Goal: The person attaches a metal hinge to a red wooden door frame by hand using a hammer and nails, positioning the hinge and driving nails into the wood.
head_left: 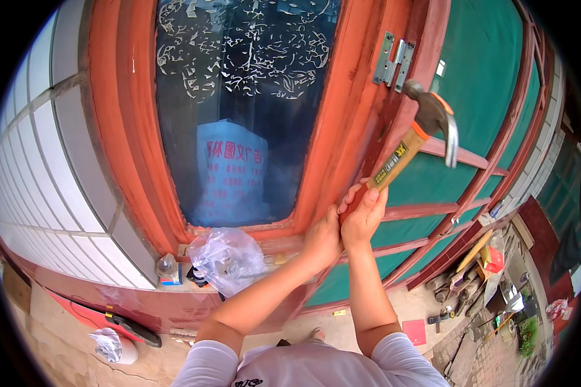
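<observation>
A claw hammer [394, 155] with a wooden handle, orange bands and a steel head is held up at a slant before the red door frame. Wrapped round the lower part of its handle is my right hand [366, 219]. My left hand [324, 237] is closed against the handle's red end, close beside the right; its fingertips are partly hidden. Above the hands, a metal hinge [394, 61] joins the orange-red frame [358, 84] to the door leaf with green panels [481, 71]. The hammer head is below and right of this hinge.
A window pane [284, 135] with a blue printed bag behind it is left of the hammer. On the sill sit a clear plastic bag [229, 258] and a small packet [168, 271]. Below are a white bucket [124, 351], a red sheet [414, 332] and piled wood [461, 287].
</observation>
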